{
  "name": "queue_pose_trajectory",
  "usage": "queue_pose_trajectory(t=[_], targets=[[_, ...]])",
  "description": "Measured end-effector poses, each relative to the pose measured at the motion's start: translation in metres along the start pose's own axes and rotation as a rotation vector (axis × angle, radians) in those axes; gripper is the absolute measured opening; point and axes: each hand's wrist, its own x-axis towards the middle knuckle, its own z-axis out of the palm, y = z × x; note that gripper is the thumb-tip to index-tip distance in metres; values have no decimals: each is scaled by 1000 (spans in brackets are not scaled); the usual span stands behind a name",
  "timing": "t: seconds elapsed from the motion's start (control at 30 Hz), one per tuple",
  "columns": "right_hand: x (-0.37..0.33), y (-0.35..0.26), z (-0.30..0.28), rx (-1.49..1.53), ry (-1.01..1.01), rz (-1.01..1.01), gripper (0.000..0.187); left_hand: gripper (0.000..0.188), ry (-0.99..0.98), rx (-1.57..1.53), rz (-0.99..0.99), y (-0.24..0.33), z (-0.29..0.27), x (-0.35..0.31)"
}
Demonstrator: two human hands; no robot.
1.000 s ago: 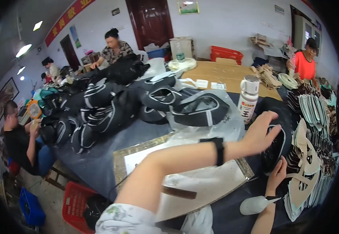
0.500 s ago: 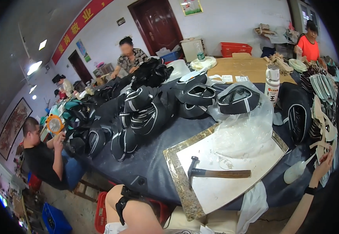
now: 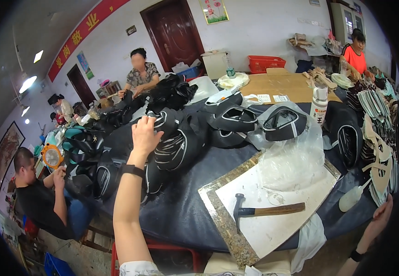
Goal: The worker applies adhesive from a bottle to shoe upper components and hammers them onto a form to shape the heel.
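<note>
My left hand [image 3: 146,135] reaches out over a heap of black pieces with white edging that look like shoe uppers [image 3: 174,147]. Its fingers are bent and the thumb stands apart; the fingertips lie at the nearest upper, and whether they touch is unclear. Down at the right edge, my right hand [image 3: 381,216] has its fingers stretched out and holds nothing visible. It is nearest to a pile of beige strap-like pieces [image 3: 379,177]. A white squeeze bottle [image 3: 350,198] with a thin spout lies to its left.
A hammer [image 3: 270,210] lies on a white-topped stone slab [image 3: 227,230], beside a crumpled clear plastic bag [image 3: 291,165]. Behind stand a white flask [image 3: 319,105] and flat cardboard [image 3: 282,86]. Co-workers sit at the left, the far side and the far right. Below is a red stool [image 3: 176,248].
My left hand has swung from the lower edge up to the black uppers. My right hand has moved down along the beige pile. The view has shifted slightly.
</note>
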Motion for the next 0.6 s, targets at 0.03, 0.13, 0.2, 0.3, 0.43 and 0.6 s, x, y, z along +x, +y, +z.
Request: queue_pose_trajectory(t=[0.03,0.13,0.2,0.3,0.43,0.6], targets=[[-3,-1,10,56,-42,20,36,42,51,-13,38,-3,7,-4],[-15,5,31,55,-77,61,34,32,228,200,283,5,16,-22],[-19,9,39,71,-147,110,30,28,59,121,143,8,13,-24],[-20,12,53,115,-249,92,29,21,47,-513,-125,-8,-3,3],[-33,9,82,138,-274,108,28,13,264,-815,-273,-33,-46,50],[-75,-12,123,75,-489,216,25,9,566,-538,116,41,-81,31]])
